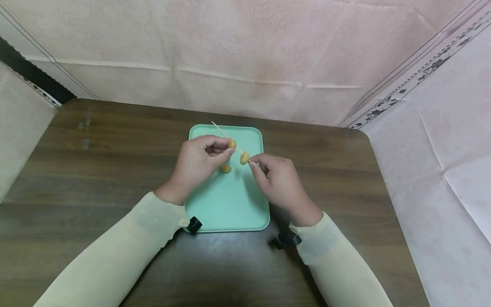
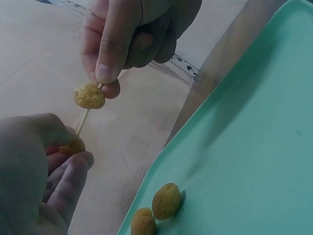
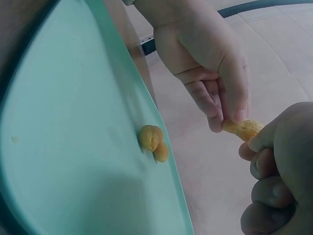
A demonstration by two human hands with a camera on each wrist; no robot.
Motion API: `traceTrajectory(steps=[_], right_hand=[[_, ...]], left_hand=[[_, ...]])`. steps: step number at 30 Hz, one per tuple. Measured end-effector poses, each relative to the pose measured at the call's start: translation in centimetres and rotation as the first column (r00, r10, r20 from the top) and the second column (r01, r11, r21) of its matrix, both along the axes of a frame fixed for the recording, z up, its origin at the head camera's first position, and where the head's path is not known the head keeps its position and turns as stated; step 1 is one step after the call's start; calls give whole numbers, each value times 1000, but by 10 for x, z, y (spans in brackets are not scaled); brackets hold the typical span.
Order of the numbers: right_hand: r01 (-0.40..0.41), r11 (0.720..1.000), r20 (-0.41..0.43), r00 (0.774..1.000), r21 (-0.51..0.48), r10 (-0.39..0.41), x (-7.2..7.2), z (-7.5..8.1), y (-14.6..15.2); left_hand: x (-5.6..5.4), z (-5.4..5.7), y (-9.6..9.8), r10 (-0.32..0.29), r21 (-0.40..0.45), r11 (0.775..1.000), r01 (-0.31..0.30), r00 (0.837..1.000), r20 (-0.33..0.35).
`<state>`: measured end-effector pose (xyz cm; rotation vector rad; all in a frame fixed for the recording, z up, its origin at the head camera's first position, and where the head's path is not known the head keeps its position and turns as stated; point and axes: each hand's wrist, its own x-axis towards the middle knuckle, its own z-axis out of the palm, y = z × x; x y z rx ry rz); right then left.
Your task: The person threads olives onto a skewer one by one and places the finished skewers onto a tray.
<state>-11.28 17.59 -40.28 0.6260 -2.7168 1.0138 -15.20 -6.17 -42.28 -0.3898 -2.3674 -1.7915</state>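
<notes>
A thin wooden skewer slants over the green tray, its bare pointed end up and to the left. Between thumb and fingers, my left hand pinches a wrinkled yellow-brown ball on the skewer. Further down, a second such ball sits on the skewer, right at the fingertips of my right hand. That hand pinches the skewer's lower end, which shows in the left wrist view as a short stub above the ball. Some fingers of both hands are curled behind.
The green tray lies on a dark wooden table. Two more wrinkled balls, one larger and one smaller, lie close together by its left edge. Pale patterned sheets hang behind and at the sides.
</notes>
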Motion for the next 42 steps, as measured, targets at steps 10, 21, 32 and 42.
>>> traceTrajectory(steps=[10, 21, 32, 42], right_hand=[[2, 1000, -13, 1000, 4, -2, -1, -1, 2], [-2, 1000, 4, 1000, -8, 2, -1, -1, 4], [7, 1000, -2, 1000, -11, -8, -2, -6, 5], [101, 995, 16, 995, -4, -101, -3, -6, 3]], left_hand=[[4, 0, 4, -26, -11, 1000, 25, 1000, -9], [10, -1, 8, -47, -1, 999, 47, 999, 15], [12, -2, 11, -65, 16, 998, 65, 998, 17], [11, -1, 12, -78, 20, 997, 78, 997, 14]])
